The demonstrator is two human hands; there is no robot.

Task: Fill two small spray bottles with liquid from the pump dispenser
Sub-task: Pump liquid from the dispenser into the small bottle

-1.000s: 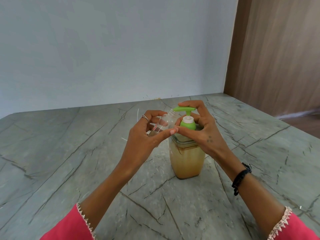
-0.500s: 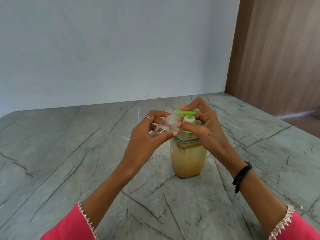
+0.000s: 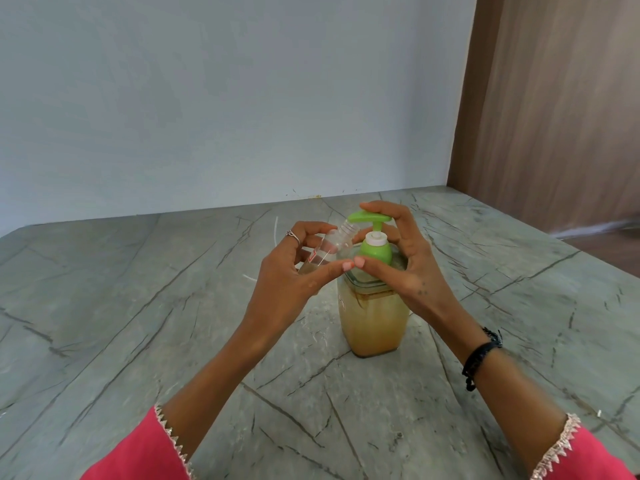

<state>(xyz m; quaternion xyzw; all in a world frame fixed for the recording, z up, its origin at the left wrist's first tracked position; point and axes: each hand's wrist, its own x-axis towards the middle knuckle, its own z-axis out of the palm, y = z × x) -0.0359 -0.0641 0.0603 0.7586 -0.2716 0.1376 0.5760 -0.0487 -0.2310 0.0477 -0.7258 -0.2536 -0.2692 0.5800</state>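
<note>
Up comes the green pump head [image 3: 369, 217] again after its press. Left hand [image 3: 287, 278] grips the tilted spray bottle [image 3: 329, 247], mouth at the nozzle; right hand [image 3: 408, 261] curls around the pump dispenser [image 3: 374, 317] standing on the worktop [image 3: 138, 306].

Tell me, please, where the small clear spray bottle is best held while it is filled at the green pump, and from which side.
Grip the small clear plastic spray bottle around its smooth round body, from the left, as the left hand does. It lies tilted, with its open threaded neck just under the green pump spout, so fingers near the neck would probably block the liquid.
</note>
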